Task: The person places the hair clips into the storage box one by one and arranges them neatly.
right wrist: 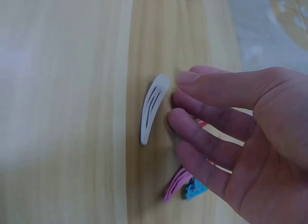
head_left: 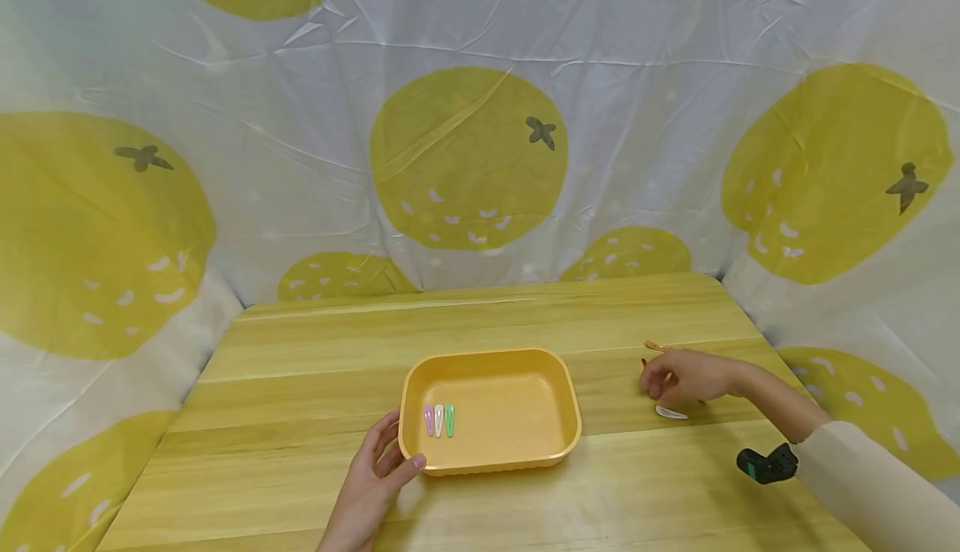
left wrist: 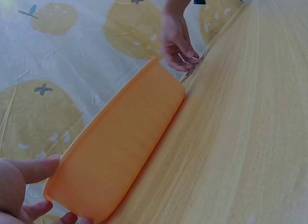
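Note:
On the table is a yellow-orange plastic tray (head_left: 510, 427). My left hand (head_left: 371, 477) grips its near left corner, thumb on the rim and fingers against the outer side. Inside, at the left, a purple hair clip (head_left: 429, 420), a white hair clip (head_left: 439, 420) and a green hair clip (head_left: 450, 420) lie side by side. To the tray's right, my right hand (head_left: 693, 375) hovers over more clips, fingers loosely bent with nothing visible between them. Just off its fingertips lies another white hair clip (right wrist: 154, 108). A pink clip (right wrist: 178, 184) and a blue clip (right wrist: 196, 189) are partly hidden behind the fingers.
An orange clip (head_left: 657, 345) lies beyond the right hand. The wooden table (head_left: 300, 385) meets a fruit-patterned curtain (head_left: 465, 160) at the back and sides. A black device (head_left: 767, 464) is at the right wrist.

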`<state>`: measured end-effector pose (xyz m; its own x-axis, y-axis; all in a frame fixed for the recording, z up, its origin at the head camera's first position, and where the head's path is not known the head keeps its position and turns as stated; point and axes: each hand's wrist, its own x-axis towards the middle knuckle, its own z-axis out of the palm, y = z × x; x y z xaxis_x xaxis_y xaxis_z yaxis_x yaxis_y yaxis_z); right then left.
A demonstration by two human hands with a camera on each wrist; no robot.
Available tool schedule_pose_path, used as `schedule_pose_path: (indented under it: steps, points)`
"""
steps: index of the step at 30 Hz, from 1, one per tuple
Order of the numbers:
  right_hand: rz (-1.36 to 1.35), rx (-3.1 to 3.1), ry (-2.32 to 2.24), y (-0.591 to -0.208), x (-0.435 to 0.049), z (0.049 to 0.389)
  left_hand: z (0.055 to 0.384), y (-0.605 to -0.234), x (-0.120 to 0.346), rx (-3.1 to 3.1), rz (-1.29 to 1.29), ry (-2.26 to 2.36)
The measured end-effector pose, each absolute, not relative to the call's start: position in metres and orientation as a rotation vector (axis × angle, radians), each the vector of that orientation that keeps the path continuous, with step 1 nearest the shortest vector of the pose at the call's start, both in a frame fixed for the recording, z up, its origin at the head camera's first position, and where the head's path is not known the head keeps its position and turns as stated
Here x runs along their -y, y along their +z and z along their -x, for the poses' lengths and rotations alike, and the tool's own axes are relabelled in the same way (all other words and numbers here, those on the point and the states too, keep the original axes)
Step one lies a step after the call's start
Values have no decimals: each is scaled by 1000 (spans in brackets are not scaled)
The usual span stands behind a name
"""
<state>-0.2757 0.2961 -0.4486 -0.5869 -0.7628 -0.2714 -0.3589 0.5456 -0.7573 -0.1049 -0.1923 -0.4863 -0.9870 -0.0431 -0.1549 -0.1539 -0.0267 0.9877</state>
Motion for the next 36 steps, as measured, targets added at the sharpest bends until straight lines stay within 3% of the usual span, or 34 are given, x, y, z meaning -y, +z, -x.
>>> schedule_pose_path:
  steps: [24,36]
  points:
    - [1041,-2341,-790,-460,-293,263,107,-489,192,-2107,184,2215]
    - [1115,-2409,-685,-452,-280,279,105,-488,193,-2127,190,2197]
